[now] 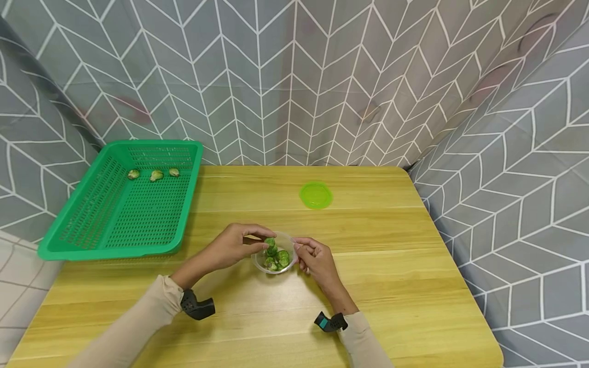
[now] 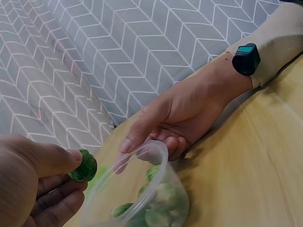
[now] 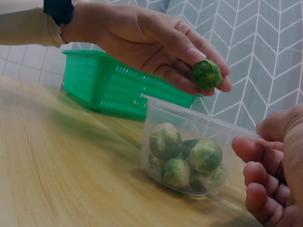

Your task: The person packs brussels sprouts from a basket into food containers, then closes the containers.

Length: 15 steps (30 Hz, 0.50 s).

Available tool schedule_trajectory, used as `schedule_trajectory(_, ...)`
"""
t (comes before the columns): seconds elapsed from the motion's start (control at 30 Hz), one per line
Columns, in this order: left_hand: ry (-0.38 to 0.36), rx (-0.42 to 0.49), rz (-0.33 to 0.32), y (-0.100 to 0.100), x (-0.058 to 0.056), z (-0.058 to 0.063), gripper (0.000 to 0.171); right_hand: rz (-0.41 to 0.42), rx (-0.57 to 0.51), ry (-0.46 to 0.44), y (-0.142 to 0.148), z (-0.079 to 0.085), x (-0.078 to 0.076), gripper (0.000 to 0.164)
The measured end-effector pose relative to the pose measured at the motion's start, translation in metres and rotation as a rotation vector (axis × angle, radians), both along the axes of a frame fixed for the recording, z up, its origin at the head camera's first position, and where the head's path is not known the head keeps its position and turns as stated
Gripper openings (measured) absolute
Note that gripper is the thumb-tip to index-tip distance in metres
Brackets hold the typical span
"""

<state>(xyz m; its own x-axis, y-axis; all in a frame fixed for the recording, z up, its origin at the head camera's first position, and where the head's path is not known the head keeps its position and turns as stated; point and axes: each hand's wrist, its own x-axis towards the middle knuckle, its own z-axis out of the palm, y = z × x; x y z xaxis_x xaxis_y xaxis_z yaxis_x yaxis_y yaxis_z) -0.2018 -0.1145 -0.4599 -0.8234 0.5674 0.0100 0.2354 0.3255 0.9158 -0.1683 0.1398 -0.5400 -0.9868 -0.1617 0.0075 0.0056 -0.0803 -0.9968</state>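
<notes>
My left hand [image 1: 234, 246] pinches a green Brussels sprout [image 3: 207, 74] between thumb and fingers, above the mouth of a clear plastic tub [image 3: 156, 111]. Inside the tub several more Brussels sprouts [image 3: 176, 173] are piled, pale green with lighter stem ends. With thumb and fingers, my right hand [image 1: 319, 261] pinches the tub's rim on its right side. The tub is tilted in the right wrist view, its base at the wooden table [image 1: 368, 286]. In the left wrist view the held sprout [image 2: 84, 166] is just left of the rim.
A green perforated basket [image 1: 184, 225] stands at the table's left, with three small pale sprouts [image 1: 156, 176] near its back wall. A translucent green lid [image 1: 315, 195] lies flat behind the tub. Grey patterned curtains [image 1: 276, 82] hang along the back and right edges.
</notes>
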Motion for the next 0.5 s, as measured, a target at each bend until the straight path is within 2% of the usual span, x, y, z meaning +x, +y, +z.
schedule_trajectory(0.27,0.017,0.004,-0.039,0.014,0.0,-0.011,0.029,-0.009,-0.017,-0.013,0.0,-0.001,0.0,0.029)
schedule_trajectory(0.5,0.062,-0.018,-0.059,0.028,0.001,-0.02,0.027,-0.008,-0.017,-0.017,0.0,-0.001,0.0,0.029)
